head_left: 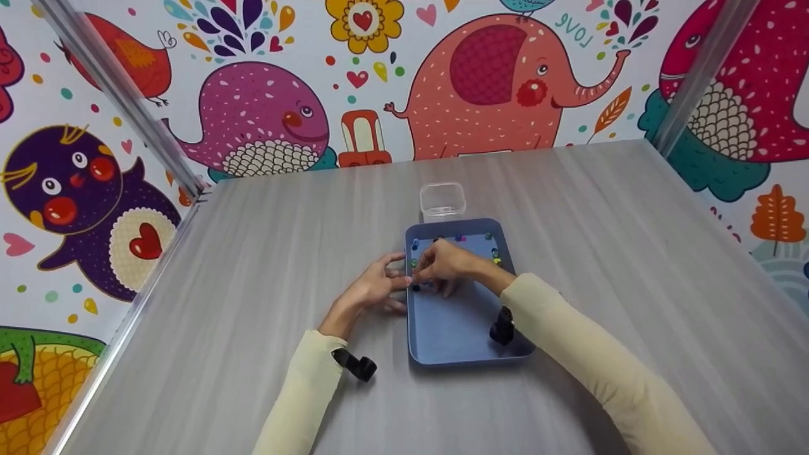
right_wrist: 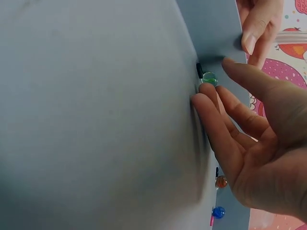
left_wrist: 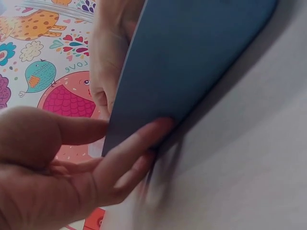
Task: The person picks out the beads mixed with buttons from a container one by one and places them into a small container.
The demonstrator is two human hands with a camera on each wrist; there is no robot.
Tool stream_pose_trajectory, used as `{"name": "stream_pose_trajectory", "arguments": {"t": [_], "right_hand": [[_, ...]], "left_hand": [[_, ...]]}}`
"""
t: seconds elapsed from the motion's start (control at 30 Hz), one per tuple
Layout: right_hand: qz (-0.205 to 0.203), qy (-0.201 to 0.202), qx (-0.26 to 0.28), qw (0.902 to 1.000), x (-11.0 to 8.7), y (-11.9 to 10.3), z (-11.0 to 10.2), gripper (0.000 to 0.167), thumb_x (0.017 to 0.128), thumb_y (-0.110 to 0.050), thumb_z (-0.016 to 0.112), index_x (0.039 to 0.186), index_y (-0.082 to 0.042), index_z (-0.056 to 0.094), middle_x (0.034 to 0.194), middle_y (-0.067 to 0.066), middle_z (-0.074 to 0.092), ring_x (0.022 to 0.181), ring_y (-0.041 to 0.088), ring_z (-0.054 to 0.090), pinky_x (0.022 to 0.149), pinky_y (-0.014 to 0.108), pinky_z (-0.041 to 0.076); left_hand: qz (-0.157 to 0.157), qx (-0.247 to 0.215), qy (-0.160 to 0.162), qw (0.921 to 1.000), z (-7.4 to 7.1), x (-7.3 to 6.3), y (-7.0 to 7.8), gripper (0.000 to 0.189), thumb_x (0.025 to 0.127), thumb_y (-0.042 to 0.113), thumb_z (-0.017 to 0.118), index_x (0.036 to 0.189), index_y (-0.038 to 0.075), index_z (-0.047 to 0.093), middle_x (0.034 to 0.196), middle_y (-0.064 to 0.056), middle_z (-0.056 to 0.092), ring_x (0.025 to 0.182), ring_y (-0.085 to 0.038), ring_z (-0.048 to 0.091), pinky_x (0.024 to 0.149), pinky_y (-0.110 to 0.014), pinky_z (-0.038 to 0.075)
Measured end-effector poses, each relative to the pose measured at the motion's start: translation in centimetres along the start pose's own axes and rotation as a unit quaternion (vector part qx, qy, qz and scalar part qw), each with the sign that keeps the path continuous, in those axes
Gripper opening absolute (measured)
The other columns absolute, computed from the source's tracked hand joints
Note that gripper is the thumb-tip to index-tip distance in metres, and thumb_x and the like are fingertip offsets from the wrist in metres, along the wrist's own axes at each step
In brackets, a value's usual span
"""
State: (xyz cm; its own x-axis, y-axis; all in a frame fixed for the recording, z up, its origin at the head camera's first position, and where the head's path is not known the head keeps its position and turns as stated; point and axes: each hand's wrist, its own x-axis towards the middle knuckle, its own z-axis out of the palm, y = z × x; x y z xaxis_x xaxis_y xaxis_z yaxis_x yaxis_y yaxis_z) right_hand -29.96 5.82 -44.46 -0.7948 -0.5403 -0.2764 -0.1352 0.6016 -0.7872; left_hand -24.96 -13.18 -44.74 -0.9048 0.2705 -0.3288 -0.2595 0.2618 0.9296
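A blue-grey rectangular tray [head_left: 471, 328] lies on the table, with several small glass marbles set along its walls. My left hand [head_left: 374, 284] holds the tray's left wall, thumb at the rim and fingers against the outer side [left_wrist: 158, 81]. Inside the tray, my right hand [head_left: 445, 260] is near that same wall. In the right wrist view a clear green marble [right_wrist: 209, 78] sits beside a small black piece [right_wrist: 200, 71], with the right fingertips right at it and the thumb apart from it. An orange marble [right_wrist: 221, 181] and a blue marble [right_wrist: 218, 212] are farther along.
A clear plastic container [head_left: 442, 200] stands just beyond the tray's far edge. More marbles line the tray's right side, among them a yellow one [head_left: 497, 260]. A grey wood-grain table [head_left: 284, 253] surrounds the tray, with patterned walls [head_left: 373, 82] behind.
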Motion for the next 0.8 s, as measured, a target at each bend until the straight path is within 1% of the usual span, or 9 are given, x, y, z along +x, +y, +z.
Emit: {"name": "stream_pose_trajectory", "arguments": {"t": [0.1,0.33,0.57,0.8], "right_hand": [[-0.006,0.008,-0.01,0.9999,0.13,-0.18,0.13,0.019,0.087,-0.02,0.079,0.1,-0.007,0.077,0.077,0.007,0.074,0.053,0.012,0.064,0.047,0.03,0.06],[0.016,0.018,-0.012,0.9996,0.31,-0.3,0.46,0.016,0.086,-0.018,0.08,0.1,-0.009,0.078,0.075,0.007,0.074,0.053,0.012,0.064,0.047,0.031,0.06],[0.021,0.028,-0.01,0.9993,0.28,-0.41,0.62,0.013,0.086,-0.015,0.079,0.098,-0.009,0.078,0.075,0.007,0.073,0.054,0.013,0.063,0.047,0.03,0.06],[0.022,0.024,-0.021,0.9992,0.09,-0.35,0.48,0.013,0.087,-0.015,0.078,0.099,-0.009,0.078,0.077,0.008,0.073,0.054,0.013,0.063,0.048,0.029,0.06]], "left_hand": [[0.002,-0.004,0.003,1.0,-0.11,-0.02,-0.1,0.062,0.099,0.002,0.058,0.155,0.006,0.031,0.14,-0.03,0.054,0.122,-0.04,0.062,0.062,-0.032,0.064],[-0.001,-0.008,0.001,1.0,-0.12,0.08,-0.16,0.06,0.099,0.001,0.058,0.153,0.006,0.033,0.14,-0.031,0.054,0.12,-0.04,0.063,0.063,-0.032,0.065],[0.002,-0.004,0.002,1.0,-0.13,0.11,-0.11,0.06,0.098,0.002,0.059,0.153,0.007,0.035,0.138,-0.03,0.056,0.12,-0.039,0.064,0.063,-0.033,0.065],[-0.006,-0.019,-0.002,0.9998,-0.05,0.26,-0.09,0.06,0.098,0.0,0.058,0.153,0.006,0.034,0.137,-0.03,0.056,0.116,-0.039,0.066,0.062,-0.033,0.065]]}}
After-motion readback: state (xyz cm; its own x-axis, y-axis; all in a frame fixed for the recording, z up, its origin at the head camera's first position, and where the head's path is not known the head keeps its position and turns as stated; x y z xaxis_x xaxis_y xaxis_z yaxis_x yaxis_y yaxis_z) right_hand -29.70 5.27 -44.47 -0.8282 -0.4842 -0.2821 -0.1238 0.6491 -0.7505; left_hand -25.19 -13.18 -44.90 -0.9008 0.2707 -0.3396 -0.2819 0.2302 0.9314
